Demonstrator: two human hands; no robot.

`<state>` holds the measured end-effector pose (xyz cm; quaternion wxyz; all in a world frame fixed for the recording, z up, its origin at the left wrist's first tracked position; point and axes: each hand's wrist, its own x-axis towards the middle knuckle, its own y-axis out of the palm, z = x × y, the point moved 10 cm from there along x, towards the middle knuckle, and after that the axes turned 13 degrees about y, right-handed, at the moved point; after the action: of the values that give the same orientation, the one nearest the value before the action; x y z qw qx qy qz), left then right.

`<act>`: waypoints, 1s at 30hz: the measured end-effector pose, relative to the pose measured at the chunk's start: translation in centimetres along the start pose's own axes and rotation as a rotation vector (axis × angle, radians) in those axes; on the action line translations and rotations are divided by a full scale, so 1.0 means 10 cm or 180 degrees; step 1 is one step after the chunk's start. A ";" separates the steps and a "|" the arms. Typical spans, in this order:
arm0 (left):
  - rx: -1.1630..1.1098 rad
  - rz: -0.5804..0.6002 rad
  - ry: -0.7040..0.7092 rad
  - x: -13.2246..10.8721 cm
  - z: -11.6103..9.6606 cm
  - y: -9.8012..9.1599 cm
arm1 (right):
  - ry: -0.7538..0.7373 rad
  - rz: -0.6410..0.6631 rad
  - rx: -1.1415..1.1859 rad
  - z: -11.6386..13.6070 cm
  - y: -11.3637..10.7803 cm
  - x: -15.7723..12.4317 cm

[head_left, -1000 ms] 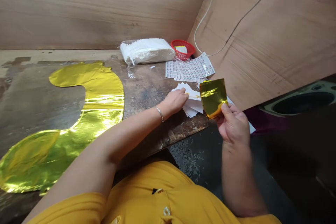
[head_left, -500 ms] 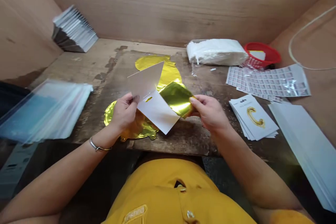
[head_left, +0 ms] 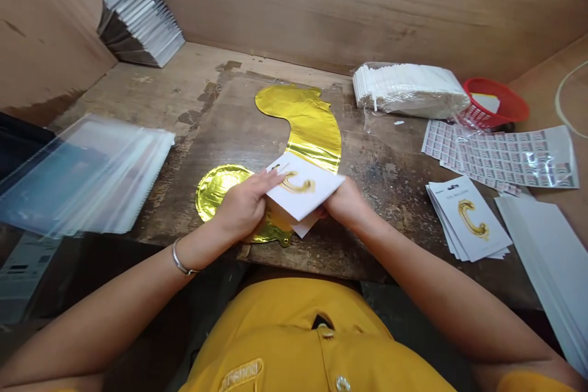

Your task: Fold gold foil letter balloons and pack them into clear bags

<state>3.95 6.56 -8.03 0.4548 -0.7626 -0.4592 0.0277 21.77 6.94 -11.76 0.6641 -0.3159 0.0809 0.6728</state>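
Both my hands hold a folded white card printed with a gold letter C, over the middle of the wooden table. My left hand lies across the card's left side, fingers on top. My right hand grips its right edge from below. Under the card lies a large gold foil balloon shaped like a C, its lower round end partly beneath my left hand. The card and my hands hide its middle. No loose foil piece shows.
To the right lie a stack of printed cards, white sheets, a label sheet, a white packet and a red basket. Clear plastic sleeves lie left; stacked packs stand back left against the wooden wall.
The card, open around a gold foil piece half a second ago, now lies folded flat with no foil showing. My hands have come closer together, and the view has settled over the table.
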 end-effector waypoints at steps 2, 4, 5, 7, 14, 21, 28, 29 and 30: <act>0.0463 0.0467 0.0239 -0.02 -0.10 0.11 | -0.0553 -0.0126 -0.0430 0.16 -0.09 -0.08; 0.0816 0.0870 0.0306 -0.04 -0.16 0.17 | -0.1013 -0.0645 -0.1124 0.31 -0.30 -0.20; 0.0905 0.1039 0.0306 -0.05 -0.18 0.17 | -0.1146 -0.1070 -0.1410 0.37 -0.45 -0.28; 0.0967 0.1331 0.0284 -0.04 -0.22 0.17 | -0.1391 -0.1759 -0.1763 0.47 -0.63 -0.44; 0.0932 0.0970 -0.0420 0.47 0.13 -0.05 | -0.1681 -0.1197 -0.2926 0.26 -0.03 -0.49; -0.1845 0.1392 -0.1377 0.65 0.30 0.37 | -0.1603 -0.1681 -0.2204 0.20 -0.35 -0.54; -0.2748 0.0158 -0.0776 0.49 -0.28 -0.13 | -0.1336 0.0233 0.0636 0.10 -0.27 -0.57; -0.2567 -0.0051 -0.0735 0.43 -0.28 -0.21 | -0.1392 0.0375 0.0516 0.15 -0.20 -0.62; -0.2335 -0.0331 -0.0750 0.35 -0.26 -0.30 | -0.1550 0.0286 0.0265 0.23 -0.19 -0.68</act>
<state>5.13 7.86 -3.10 0.0969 -0.8419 -0.5257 -0.0739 22.25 2.60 -5.73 0.6459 -0.1128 -0.0399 0.7540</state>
